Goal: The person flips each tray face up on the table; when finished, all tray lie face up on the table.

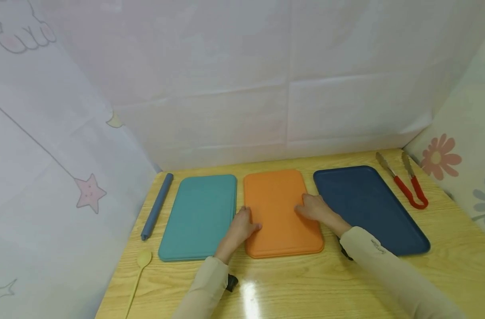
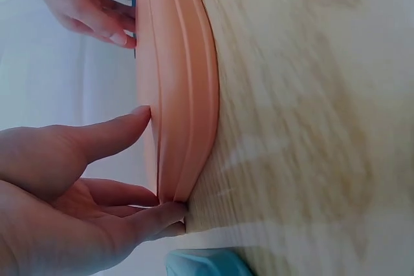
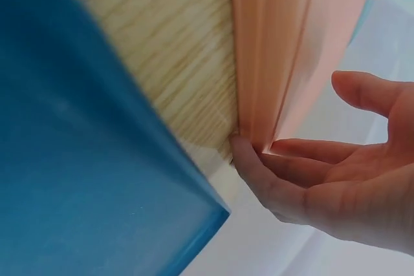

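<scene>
An orange rectangular tray or lid point(image 1: 282, 217) lies flat on the wooden table between a teal one point(image 1: 202, 212) and a dark blue tray point(image 1: 370, 208). At its left edge the left hand point(image 1: 240, 228) has its thumb on the top face and its fingers against the side, as the left wrist view shows point(image 2: 84, 192). The right hand point(image 1: 316, 208) touches the opposite edge; in the right wrist view its fingers point(image 3: 284, 179) lie along the orange rim point(image 3: 259, 50), thumb raised apart from it.
A blue-grey rod point(image 1: 157, 206) lies at the far left, with a yellow spoon point(image 1: 144, 258) nearer the front. Red-handled tongs point(image 1: 406, 190) lie at the back right. A white cloth point(image 1: 226, 88) hangs behind the table.
</scene>
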A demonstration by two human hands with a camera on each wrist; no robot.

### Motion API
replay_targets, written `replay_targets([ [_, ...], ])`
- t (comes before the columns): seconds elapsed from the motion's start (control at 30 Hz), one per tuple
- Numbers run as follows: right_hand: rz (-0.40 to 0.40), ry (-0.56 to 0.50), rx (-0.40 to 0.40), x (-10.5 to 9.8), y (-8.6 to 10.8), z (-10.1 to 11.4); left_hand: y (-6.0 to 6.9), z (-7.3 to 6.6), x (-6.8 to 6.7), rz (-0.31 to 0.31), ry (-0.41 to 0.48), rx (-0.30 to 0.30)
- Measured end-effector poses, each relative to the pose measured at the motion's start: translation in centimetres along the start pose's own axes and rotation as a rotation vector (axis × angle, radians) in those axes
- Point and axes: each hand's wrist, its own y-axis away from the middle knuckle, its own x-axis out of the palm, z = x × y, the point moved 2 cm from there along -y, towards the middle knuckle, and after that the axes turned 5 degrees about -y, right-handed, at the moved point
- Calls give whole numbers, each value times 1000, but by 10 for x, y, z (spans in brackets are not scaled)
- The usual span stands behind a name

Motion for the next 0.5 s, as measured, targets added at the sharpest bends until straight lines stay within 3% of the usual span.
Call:
replay_targets([
  [0.3, 24, -32, 31, -2, -3, 3, 2, 1, 3, -30, 24, -1],
  [0.5, -5, -140, 66, -4, -3, -1, 3, 2, 3, -40, 31, 3],
])
